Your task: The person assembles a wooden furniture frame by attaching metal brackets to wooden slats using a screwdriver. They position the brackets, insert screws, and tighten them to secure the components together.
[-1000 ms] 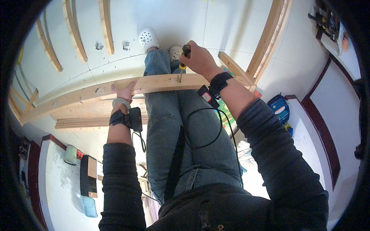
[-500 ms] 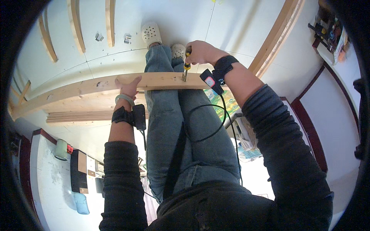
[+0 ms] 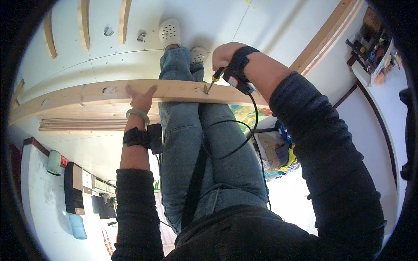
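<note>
Across the person's jeans runs a pale wooden beam, its left end stretching far past the legs. On the beam's near edge, left of the legs, rests the left hand; its thumb and 1 finger spread apart over the top face, while the others are hidden, so I cannot tell whether they close beneath it. Above the beam, right of its middle, the right hand has its fingers wrapped around the handle of a yellow-and-black screwdriver. The tool leans, its shaft pointing down to a small metal piece on the beam's top face. The tip's exact contact is too small to make out.

Beyond the beam are 2 white shoes with holes. Farther left on that side, 3 wooden slats lie on the pale floor, with 2 small metal fittings near them. Beyond the beam's right part, a longer timber slants away. On the beam's near side, left of the legs, is a stack of thin boards.
</note>
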Tool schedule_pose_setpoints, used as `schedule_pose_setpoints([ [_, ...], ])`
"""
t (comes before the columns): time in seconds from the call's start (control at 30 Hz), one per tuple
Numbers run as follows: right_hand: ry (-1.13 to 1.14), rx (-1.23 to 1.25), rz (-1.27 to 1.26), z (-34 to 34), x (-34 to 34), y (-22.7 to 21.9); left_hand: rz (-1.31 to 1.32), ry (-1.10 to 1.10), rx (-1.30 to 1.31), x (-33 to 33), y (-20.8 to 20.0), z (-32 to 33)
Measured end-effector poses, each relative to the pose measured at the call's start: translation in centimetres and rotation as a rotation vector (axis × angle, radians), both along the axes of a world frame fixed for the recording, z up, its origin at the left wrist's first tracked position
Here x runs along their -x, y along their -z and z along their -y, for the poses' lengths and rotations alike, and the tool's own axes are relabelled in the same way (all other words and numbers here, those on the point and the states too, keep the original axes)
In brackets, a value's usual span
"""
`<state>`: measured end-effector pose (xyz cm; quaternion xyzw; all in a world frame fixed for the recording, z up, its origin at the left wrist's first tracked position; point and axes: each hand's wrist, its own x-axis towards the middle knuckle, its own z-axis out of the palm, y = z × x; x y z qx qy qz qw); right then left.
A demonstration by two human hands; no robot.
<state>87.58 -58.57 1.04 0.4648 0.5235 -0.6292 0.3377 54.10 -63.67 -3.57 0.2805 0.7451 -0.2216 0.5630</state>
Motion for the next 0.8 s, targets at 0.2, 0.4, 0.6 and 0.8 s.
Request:
schedule_pose_setpoints([
  [0.2, -0.166, -0.142, -0.260, -0.4, 0.3, 0.1, 0.055, -0.187, -0.053, -3.2, -3.8, -1.4],
  [0.4, -0.389, -0.323, -0.559, 0.4, 0.6, -0.1, 0.273, 0.538, 0.153, -6.5, -7.4, -7.4],
  [0.6, -0.432, -0.548, -0.691, 0.0, 0.9, -1.1, 1.057, 0.727, -0.108, -12.5, -2.6, -3.8],
  [0.8, 0.215, -0.233, -0.034, 1.5, -0.3, -2.9, 1.104, 0.586, -0.094, -16.8, 0.1, 0.3],
])
